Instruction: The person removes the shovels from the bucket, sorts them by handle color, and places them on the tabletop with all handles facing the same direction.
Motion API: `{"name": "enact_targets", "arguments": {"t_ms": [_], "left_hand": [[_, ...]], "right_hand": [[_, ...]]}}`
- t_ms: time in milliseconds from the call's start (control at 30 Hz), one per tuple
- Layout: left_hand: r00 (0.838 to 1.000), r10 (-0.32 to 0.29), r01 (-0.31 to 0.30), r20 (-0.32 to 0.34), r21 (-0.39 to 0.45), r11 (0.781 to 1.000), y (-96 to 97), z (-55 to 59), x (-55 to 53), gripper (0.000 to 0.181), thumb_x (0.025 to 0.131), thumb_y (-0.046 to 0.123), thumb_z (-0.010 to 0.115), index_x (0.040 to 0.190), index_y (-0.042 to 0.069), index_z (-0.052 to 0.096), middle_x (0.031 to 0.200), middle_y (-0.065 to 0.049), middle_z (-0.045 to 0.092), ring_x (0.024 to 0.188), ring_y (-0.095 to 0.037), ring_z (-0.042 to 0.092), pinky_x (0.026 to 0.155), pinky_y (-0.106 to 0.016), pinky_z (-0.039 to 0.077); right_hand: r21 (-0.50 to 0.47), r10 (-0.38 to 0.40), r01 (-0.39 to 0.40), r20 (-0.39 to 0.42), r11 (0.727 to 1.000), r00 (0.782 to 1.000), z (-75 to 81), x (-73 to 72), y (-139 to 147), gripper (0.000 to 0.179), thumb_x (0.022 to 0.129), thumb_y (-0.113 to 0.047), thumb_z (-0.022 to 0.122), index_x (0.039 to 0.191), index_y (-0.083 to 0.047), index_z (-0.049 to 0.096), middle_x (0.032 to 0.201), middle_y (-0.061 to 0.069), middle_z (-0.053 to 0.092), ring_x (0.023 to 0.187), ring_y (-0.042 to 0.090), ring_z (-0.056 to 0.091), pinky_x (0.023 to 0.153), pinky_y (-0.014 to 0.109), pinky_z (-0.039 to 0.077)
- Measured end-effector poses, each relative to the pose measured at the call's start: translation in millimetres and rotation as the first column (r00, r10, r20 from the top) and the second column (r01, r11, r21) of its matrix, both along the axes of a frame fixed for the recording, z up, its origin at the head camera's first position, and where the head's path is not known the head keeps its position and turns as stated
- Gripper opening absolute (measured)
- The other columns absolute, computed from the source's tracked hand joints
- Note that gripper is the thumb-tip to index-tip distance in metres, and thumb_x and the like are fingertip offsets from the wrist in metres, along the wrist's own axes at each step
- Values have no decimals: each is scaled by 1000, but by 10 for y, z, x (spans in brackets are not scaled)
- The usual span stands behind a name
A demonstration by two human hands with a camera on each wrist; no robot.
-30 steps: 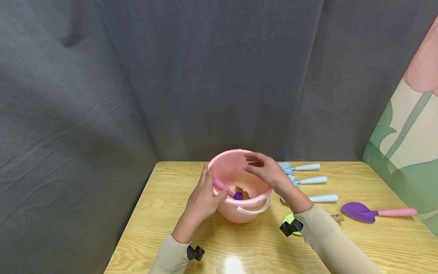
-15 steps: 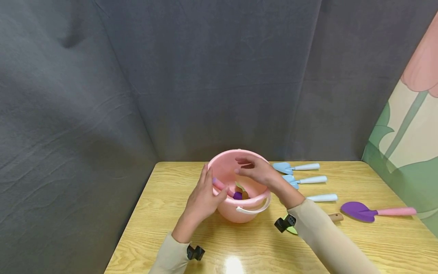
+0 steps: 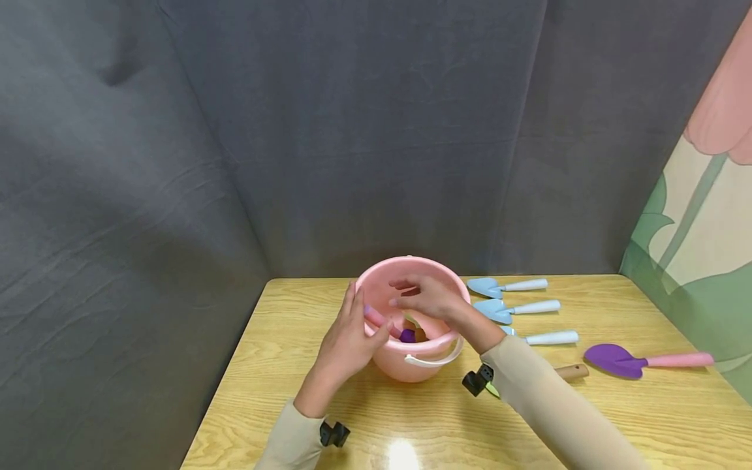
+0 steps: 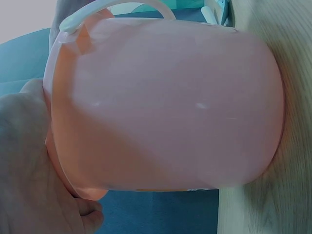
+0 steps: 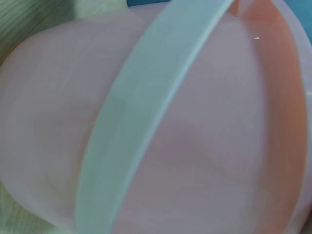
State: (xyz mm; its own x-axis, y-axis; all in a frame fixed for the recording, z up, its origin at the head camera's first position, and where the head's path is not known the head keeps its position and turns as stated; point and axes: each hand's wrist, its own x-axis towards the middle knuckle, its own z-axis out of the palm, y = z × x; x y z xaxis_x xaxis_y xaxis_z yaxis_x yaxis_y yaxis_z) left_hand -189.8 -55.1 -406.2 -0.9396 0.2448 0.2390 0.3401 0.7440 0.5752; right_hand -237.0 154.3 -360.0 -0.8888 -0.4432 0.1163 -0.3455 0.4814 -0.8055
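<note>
Two hands spread: your right hand (image 3: 425,297) now reaches farther across the pink bucket (image 3: 396,367), your left hand (image 3: 348,343) lying against its rim (image 3: 431,345).

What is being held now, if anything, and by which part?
The bucket: the left grip holds it by the left part of its rim. The right grip, at the bucket's mouth, holds nothing visible.

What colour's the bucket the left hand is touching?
The bucket is light pink, clearest in the head view.
</note>
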Motion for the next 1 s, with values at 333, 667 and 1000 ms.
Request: {"name": "enact_targets", "arguments": {"t_ms": [333, 667, 1000], "left_hand": [[1000, 5, -5, 0, -21, 1000, -32, 28, -3, 94, 94, 56, 61, 163, 9, 17, 171, -6, 3, 149, -34, 33, 111, -55, 41], [999, 23, -21, 34, -39, 999, -68, 8, -26, 96, 94, 57, 61, 163, 7, 15, 172, -3, 1, 151, -33, 30, 113, -56, 39], [1000, 8, -8, -19, -35, 999, -90, 70, -116, 96, 94, 56, 60, 161, 3, 17, 171, -10, 6, 149, -36, 32, 112, -57, 38]], "right_hand": [[45, 47, -58, 207, 997, 977, -44, -62, -117, 53, 93, -23, 74, 138, -1, 59, 137, 16, 63, 127, 32, 58, 110, 46, 44], [81, 100, -128, 284, 988, 954, -82, -118, -224, 53, 94, -22, 70, 142, -4, 57, 142, 15, 59, 129, 30, 56, 106, 43, 47], [131, 125, -180, 346, 975, 930, -49, -256, -391, 42, 99, -27, 66, 138, -11, 61, 130, 9, 64, 97, 25, 60, 79, 34, 49]]}}
